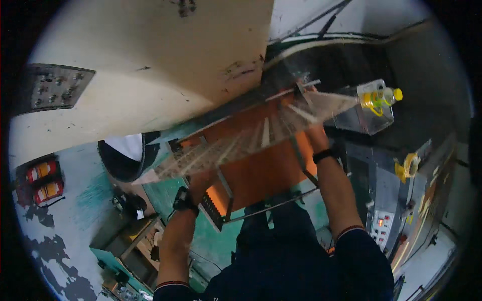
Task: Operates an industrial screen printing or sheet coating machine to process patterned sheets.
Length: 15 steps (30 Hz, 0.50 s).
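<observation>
A long, see-through patterned sheet (251,143), smeared by motion, slants above a metal rack (225,183) that holds orange-brown panels (261,175). My right hand (315,136) reaches the sheet's near edge toward its right part and appears closed on it; its fingers are blurred. At the lower left, my left hand (202,179) meets the same edge, but its fingers are smeared and partly hidden against the orange panel. Dark bands circle both wrists. A toothed strip (212,209) lines the rack's near left corner.
Overhead at the left hangs a big cream machine housing (165,55). To the right, a yellow-capped bottle (380,99) stands by a clear container (364,120) on a dark machine, above a switch panel (382,223). A black bin (120,160) and red extinguishers (45,181) are at left.
</observation>
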### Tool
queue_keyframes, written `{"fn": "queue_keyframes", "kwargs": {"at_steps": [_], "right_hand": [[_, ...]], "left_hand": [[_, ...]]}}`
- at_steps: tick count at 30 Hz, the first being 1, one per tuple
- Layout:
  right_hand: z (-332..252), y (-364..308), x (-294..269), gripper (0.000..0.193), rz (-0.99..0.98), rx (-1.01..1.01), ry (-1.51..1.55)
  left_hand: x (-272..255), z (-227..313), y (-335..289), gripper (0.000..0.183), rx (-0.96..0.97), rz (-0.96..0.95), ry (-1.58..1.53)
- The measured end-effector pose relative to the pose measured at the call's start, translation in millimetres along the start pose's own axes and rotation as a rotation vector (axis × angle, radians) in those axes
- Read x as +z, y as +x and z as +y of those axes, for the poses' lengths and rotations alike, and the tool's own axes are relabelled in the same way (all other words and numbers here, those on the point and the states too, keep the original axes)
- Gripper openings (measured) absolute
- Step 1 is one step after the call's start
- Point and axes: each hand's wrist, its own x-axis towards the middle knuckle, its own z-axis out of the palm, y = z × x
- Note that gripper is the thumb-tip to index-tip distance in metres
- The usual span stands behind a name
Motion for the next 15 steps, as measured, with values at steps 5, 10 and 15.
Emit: {"fn": "queue_keyframes", "kwargs": {"at_steps": [5, 10, 15], "right_hand": [[-24, -14, -12, 0.042, -0.054, -0.048, -0.154], [-50, -18, -16, 0.044, -0.086, -0.160, -0.410], [-93, -8, 17, 0.047, -0.143, -0.348, -0.754]], "left_hand": [[-37, 19, 37, 0.019, -0.218, -0.242, -0.169], [-21, -12, 15, 0.014, -0.144, 0.128, -0.342], [-33, -31, -3, 0.025, -0.673, -0.296, -0.244]]}}
